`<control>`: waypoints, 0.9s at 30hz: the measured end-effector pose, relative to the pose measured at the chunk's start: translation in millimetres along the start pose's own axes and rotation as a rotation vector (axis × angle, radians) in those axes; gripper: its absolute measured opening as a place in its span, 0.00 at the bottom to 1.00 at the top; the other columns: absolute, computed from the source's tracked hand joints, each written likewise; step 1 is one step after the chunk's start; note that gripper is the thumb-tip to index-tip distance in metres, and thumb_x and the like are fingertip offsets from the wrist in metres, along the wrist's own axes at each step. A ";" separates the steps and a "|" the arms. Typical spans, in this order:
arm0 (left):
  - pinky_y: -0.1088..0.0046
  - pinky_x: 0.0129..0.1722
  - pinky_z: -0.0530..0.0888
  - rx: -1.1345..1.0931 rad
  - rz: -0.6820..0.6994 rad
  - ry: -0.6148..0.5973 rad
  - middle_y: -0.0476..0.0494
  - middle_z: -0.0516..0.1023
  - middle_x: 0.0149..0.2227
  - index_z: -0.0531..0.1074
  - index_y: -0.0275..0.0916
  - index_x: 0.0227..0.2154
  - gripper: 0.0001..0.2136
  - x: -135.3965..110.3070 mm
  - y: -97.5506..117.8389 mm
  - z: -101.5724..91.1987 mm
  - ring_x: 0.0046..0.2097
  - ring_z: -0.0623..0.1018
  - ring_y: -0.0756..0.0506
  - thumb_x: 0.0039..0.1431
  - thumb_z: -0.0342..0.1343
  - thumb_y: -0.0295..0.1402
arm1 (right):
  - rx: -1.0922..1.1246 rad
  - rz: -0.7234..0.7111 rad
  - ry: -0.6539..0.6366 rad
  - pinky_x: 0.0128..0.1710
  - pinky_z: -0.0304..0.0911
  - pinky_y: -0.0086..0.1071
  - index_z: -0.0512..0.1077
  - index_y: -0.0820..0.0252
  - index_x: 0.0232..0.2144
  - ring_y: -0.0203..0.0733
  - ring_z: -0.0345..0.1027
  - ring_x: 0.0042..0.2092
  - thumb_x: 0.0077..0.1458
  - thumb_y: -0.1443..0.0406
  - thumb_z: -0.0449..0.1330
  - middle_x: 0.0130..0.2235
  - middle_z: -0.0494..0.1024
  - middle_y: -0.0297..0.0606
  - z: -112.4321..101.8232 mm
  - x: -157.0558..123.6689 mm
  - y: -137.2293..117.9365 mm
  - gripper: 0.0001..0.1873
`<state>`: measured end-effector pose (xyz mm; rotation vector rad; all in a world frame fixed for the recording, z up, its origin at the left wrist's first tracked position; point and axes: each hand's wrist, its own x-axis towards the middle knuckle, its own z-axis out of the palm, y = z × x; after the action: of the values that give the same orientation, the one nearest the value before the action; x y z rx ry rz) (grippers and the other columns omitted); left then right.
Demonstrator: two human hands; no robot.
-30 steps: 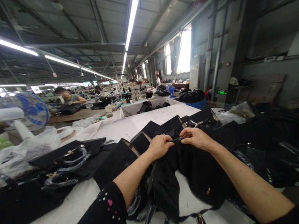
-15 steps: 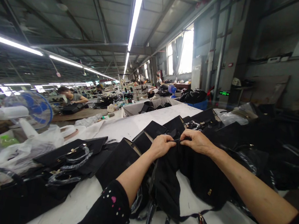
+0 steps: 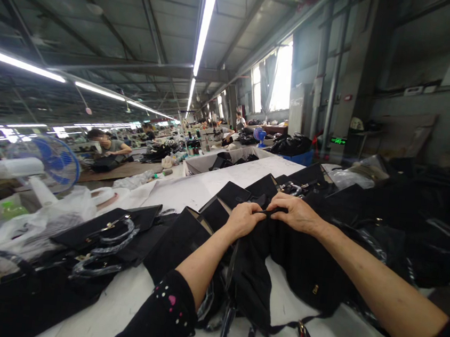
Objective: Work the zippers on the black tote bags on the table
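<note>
Both my hands pinch the upper edge of a black fabric bag [image 3: 251,278] that hangs in soft folds over the white table. My left hand [image 3: 242,219] is closed on the edge from the left. Close beside it, my right hand [image 3: 295,212] grips the same dark edge, fingers bent and thumb pressed in. A small gold emblem [image 3: 315,289] shows on the black cloth at the right. A strap with a metal clasp [image 3: 304,335] dangles at the bag's lower end. Dark handles [image 3: 226,329] lie below it on the table.
More black handbags with plastic-wrapped handles [image 3: 119,238] lie to the left. Behind my hands stand several stiff black panels [image 3: 232,192]. A blue and white fan [image 3: 54,164] is at the far left, a co-worker [image 3: 108,148] behind it. Black goods pile up [image 3: 401,208] at the right.
My right hand has shifted very slightly, and more of the dark edge shows between my fingers. My left hand keeps its place on the bag.
</note>
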<state>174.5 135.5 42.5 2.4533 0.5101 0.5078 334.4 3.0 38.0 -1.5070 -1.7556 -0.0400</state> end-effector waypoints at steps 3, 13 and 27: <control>0.74 0.31 0.65 0.004 0.000 0.001 0.50 0.74 0.26 0.78 0.40 0.29 0.08 -0.6 1.9 -0.4 0.31 0.70 0.48 0.52 0.57 0.37 | -0.029 -0.005 0.010 0.45 0.62 0.33 0.76 0.53 0.34 0.39 0.68 0.42 0.52 0.70 0.62 0.38 0.73 0.32 2.2 -0.2 2.0 0.08; 0.74 0.31 0.65 0.004 0.001 0.007 0.50 0.75 0.27 0.78 0.40 0.29 0.08 0.2 -0.7 0.7 0.32 0.71 0.48 0.52 0.57 0.38 | -0.103 0.010 0.034 0.41 0.61 0.32 0.73 0.56 0.28 0.38 0.68 0.39 0.52 0.71 0.61 0.34 0.73 0.31 5.4 3.0 1.2 0.05; 0.74 0.32 0.65 0.019 0.013 0.019 0.50 0.75 0.27 0.77 0.40 0.29 0.08 -1.2 1.2 -0.1 0.32 0.71 0.48 0.53 0.56 0.38 | -0.191 0.030 0.023 0.40 0.59 0.32 0.71 0.56 0.29 0.38 0.66 0.39 0.54 0.71 0.61 0.34 0.71 0.30 7.8 4.0 0.4 0.06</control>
<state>173.8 134.1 43.0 2.4738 0.5096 0.5339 330.7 10.2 34.8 -1.6620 -1.7500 -0.2145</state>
